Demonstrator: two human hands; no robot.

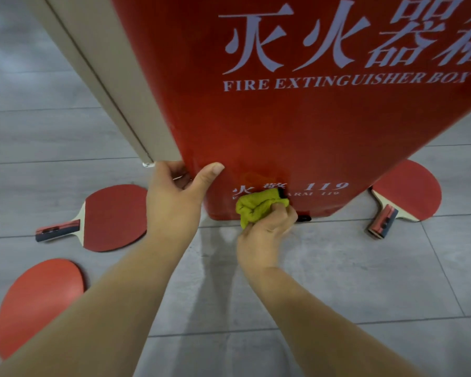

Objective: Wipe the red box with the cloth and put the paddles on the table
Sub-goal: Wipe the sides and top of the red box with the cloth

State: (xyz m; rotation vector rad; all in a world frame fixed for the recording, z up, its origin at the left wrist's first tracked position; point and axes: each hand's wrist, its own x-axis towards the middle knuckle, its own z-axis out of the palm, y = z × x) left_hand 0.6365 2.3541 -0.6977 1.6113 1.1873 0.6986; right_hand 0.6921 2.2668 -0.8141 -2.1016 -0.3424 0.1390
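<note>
The red fire extinguisher box (297, 126) stands on the grey tiled floor and fills the top of the view. My left hand (174, 202) grips its lower left edge, thumb on the front face. My right hand (267, 235) holds a bunched yellow cloth (256, 208) against the bottom of the box front, over the white lettering. Three red paddles lie on the floor: one (112, 217) left of the box, one (41, 300) nearer at the far left, partly hidden by my left forearm, and one (408, 191) at the box's right corner.
A beige wall or door edge (106, 77) runs down behind the box on the left. Grey floor tiles (365, 281) spread in front. A small black foot (303, 218) shows under the box.
</note>
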